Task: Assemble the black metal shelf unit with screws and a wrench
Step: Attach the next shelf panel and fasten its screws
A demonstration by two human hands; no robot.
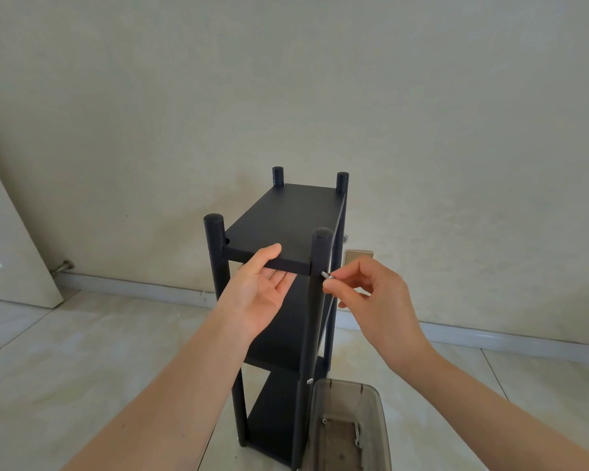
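On pale floor tiles [82, 351] — black shelf unit [286, 212], beige wall [286, 79] behind

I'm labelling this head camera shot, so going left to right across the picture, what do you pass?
Door → doorstop → left hand → screw → right hand.

No readable text, label or number on anything.
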